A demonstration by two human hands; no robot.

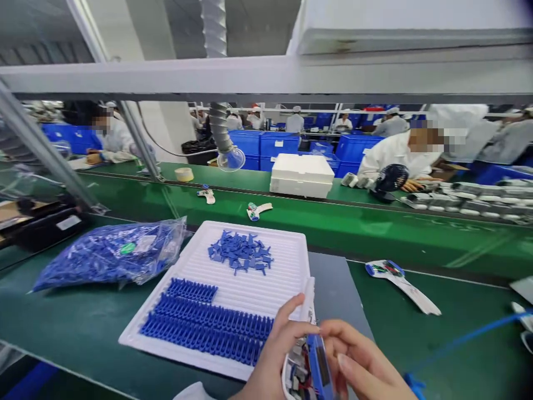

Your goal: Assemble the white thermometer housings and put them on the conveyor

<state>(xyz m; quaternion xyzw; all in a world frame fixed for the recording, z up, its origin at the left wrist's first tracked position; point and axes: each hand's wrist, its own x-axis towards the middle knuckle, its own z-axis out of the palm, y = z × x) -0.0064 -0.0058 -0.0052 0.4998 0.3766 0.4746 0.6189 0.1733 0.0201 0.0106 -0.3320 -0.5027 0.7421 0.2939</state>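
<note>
At the lower middle, my left hand (272, 355) is wrapped around an opened white handheld device (297, 369) that looks like an infrared thermometer. Wires and inner parts show in its shell, and a blue frame with a dark display lies along its right side. My right hand (366, 364) has its fingers bent against that blue frame, pinching it from the right. Just left of both hands is a white ribbed tray (287, 250). It bears rows of small blue clip-like parts (208, 322) and a loose pile of similar blue pieces (241, 250).
A clear bag of blue parts (112, 253) lies left of the tray. Open white device halves (402, 283) rest on the right and on the green conveyor (333, 222). Beyond are a white foam box (302, 175), a tape roll (184, 174), a black fan (389, 180) and co-workers.
</note>
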